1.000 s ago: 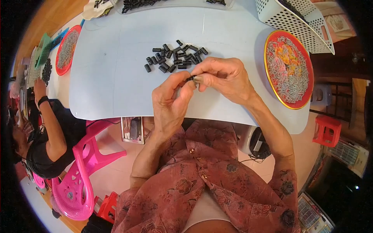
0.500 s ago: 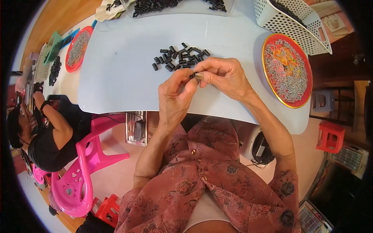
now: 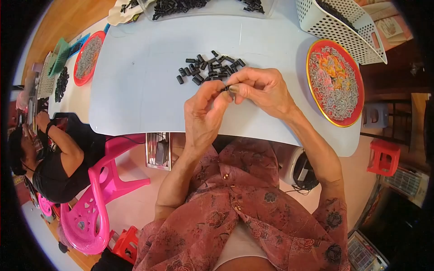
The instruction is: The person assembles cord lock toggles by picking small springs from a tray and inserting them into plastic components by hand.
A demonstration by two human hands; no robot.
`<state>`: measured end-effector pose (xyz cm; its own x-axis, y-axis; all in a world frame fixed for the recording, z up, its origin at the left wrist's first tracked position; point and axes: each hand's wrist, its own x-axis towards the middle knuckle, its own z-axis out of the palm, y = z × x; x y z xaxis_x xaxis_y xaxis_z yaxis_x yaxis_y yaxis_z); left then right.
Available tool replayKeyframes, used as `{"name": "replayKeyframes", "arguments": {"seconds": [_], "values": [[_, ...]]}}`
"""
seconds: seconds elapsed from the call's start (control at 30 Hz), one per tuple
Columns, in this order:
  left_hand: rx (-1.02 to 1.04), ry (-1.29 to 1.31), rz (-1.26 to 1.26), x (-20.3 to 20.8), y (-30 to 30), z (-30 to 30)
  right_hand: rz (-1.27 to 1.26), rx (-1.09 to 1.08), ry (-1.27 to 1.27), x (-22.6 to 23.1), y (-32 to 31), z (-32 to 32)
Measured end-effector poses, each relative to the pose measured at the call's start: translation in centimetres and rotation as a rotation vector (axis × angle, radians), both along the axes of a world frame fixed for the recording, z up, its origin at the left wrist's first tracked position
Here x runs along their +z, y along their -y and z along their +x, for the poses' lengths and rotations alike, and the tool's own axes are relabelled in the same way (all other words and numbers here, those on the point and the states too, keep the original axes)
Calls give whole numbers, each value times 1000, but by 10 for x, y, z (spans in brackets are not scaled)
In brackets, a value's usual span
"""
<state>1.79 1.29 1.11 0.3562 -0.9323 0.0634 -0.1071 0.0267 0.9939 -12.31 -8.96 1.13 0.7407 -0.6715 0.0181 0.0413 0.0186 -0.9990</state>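
Note:
My left hand (image 3: 204, 107) and my right hand (image 3: 263, 90) meet over the near middle of the white table (image 3: 140, 99). Thumb and fingers of both are pinched together on one small black piece (image 3: 227, 88), mostly covered by the fingertips. It looks like the short black cylinders (image 3: 198, 79) loosely piled just beyond my hands. To the right of my right hand lies a red plate with a gold rim (image 3: 313, 100), holding many small silver metal pins or screws (image 3: 340, 105).
A clear bin (image 3: 217, 14) of black parts stands at the far edge. A white perforated basket (image 3: 334, 34) is at the far right. On the left, a person in black (image 3: 63, 167) works by a pink chair (image 3: 106, 207) and a red plate (image 3: 82, 80) of silver pieces.
My hands stay almost in place, with both still pinching the black piece. The co-worker's hand at the left has shifted slightly.

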Motion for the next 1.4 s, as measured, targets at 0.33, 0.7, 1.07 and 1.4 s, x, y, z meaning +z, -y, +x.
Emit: {"name": "replayKeyframes", "arguments": {"seconds": [0.33,0.7,1.07,1.4], "values": [[-13,-52,24,-4,2,7,-46,23,22,3,3,0],[-180,-316,-114,5,-15,8,-121,-34,-29,4,1,2],[-1409,-937,-205,117,-51,-92,-121,-40,0,1,-4,2],[-1411,-811,-253,107,-103,-233,-173,-39,-13,-2,1,2]]}}
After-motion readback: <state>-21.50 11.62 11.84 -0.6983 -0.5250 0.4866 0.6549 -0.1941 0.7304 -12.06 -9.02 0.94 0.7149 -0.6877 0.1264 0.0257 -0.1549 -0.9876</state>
